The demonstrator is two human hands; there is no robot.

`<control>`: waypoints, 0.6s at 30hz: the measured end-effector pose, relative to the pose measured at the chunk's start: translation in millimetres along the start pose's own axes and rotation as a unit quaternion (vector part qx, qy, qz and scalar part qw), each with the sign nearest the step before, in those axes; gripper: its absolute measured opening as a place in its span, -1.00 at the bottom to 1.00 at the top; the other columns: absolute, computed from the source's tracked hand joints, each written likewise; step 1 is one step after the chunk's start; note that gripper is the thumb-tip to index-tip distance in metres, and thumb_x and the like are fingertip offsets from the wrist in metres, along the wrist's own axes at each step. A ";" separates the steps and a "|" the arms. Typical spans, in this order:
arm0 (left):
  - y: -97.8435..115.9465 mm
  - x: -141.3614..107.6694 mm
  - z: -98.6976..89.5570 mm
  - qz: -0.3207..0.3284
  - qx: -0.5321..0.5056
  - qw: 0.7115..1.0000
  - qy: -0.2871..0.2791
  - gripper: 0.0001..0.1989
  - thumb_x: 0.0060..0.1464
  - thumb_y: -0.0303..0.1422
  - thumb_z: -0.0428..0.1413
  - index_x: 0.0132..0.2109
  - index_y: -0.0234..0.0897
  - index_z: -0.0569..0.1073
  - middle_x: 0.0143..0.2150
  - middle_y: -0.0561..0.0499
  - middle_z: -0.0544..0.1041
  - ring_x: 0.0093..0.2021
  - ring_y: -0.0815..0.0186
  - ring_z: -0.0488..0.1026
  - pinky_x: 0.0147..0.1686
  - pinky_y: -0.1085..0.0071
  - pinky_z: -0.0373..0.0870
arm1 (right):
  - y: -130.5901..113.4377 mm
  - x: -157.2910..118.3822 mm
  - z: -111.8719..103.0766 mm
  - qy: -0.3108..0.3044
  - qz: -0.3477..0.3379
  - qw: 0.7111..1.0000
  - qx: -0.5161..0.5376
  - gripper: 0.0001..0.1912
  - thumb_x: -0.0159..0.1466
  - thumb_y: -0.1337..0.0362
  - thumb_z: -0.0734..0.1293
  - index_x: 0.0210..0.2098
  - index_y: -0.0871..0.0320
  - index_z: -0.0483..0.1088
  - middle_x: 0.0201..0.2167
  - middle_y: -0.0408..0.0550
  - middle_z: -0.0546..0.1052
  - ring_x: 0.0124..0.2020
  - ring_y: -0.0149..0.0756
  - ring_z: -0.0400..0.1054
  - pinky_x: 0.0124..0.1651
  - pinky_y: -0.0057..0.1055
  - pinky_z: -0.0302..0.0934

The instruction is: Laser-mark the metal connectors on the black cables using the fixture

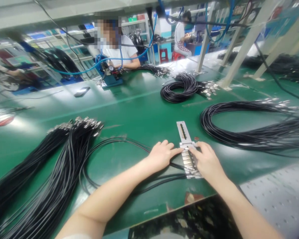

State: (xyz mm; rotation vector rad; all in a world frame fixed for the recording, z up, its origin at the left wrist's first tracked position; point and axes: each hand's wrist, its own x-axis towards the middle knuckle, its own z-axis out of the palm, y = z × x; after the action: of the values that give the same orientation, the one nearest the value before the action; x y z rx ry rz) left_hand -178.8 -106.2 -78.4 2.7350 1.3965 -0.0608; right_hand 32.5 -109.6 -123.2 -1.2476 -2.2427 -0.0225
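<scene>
Forearms (119, 190) nearest camera, over worktop (149, 114). Slotted metal fixture (187, 136) right of left hand (160, 155), left of nearer right hand (209, 161); long axis runs away, far end leaning left. Left index touches it, others loose; right hand overlaps right edge, pinch unclear.

No readable text, labels, numbers or signs anywhere.

The left hand (161, 154) and right hand (207, 161) touch a long metal holder (186, 145), right of the middle. Thin black cords (164, 180) run left from it. A big pile of cords (66, 169) with shiny ends lies at the lower left. A loop of cords (221, 136) lies at the right. A blue machine (112, 81) and a person (129, 48) are at the upper left.
</scene>
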 end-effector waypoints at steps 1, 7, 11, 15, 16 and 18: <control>2.2 -0.7 -0.3 -0.003 0.008 1.000 0.012 -0.48 0.11 -0.52 -0.12 0.15 0.09 0.17 -0.18 0.01 0.36 -0.20 0.21 0.22 -0.30 0.33 0.20 | 1.4 -0.1 0.2 -0.003 0.007 1.000 0.017 -0.62 0.15 0.50 0.11 -0.17 0.19 0.46 -0.15 0.16 0.34 -0.03 -0.05 0.18 -0.02 -0.06 0.21; 12.3 -8.1 -8.1 0.043 0.022 0.998 0.045 -0.77 0.19 -0.38 -0.10 -0.05 -0.24 0.36 -0.10 -0.07 0.35 -0.14 0.20 0.21 -0.22 0.27 0.19 | 12.0 -2.7 -4.7 0.062 0.103 0.979 0.166 -0.57 0.15 0.48 0.06 -0.15 0.10 0.44 -0.11 0.02 0.32 -0.08 -0.26 0.28 0.00 -0.22 0.22; 10.5 -13.2 -14.4 0.057 0.006 0.998 0.002 -0.84 0.18 -0.34 -0.05 -0.25 -0.29 0.39 -0.24 -0.03 0.38 -0.22 0.24 0.26 -0.24 0.32 0.23 | 15.9 -2.6 -11.6 0.096 0.168 0.951 0.242 -0.60 0.11 0.45 0.08 -0.20 0.11 0.45 -0.24 -0.04 0.39 -0.19 -0.32 0.33 -0.08 -0.32 0.25; 5.5 -15.1 -18.1 0.079 -0.033 0.996 -0.017 -0.90 0.14 -0.37 0.01 -0.25 -0.28 0.39 -0.23 -0.02 0.38 -0.22 0.27 0.30 -0.20 0.37 0.28 | 17.9 -1.6 -12.3 0.095 0.175 0.944 0.262 -0.65 0.09 0.41 0.10 -0.27 0.12 0.46 -0.27 -0.05 0.42 -0.23 -0.32 0.35 -0.12 -0.32 0.26; 4.3 -15.2 -18.4 0.086 -0.049 0.995 -0.022 -0.92 0.13 -0.38 0.03 -0.25 -0.27 0.39 -0.23 -0.01 0.38 -0.22 0.28 0.31 -0.19 0.38 0.29 | 18.5 -1.4 -11.4 0.098 0.175 0.945 0.259 -0.66 0.09 0.40 0.11 -0.27 0.12 0.46 -0.27 -0.05 0.43 -0.23 -0.31 0.36 -0.13 -0.32 0.26; 2.6 -14.9 -18.1 0.094 -0.072 0.992 -0.032 -0.95 0.11 -0.40 0.04 -0.26 -0.26 0.39 -0.24 0.00 0.39 -0.21 0.29 0.33 -0.19 0.41 0.30 | 19.4 -0.8 -9.4 0.104 0.173 0.947 0.248 -0.67 0.10 0.39 0.12 -0.28 0.12 0.47 -0.27 -0.04 0.43 -0.23 -0.30 0.36 -0.15 -0.33 0.27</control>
State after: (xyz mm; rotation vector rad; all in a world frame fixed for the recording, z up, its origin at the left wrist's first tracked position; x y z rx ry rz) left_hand -185.3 -118.3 -59.2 2.7042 1.0777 -0.0355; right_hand 52.4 -101.9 -120.6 -1.2608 -1.6779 0.4905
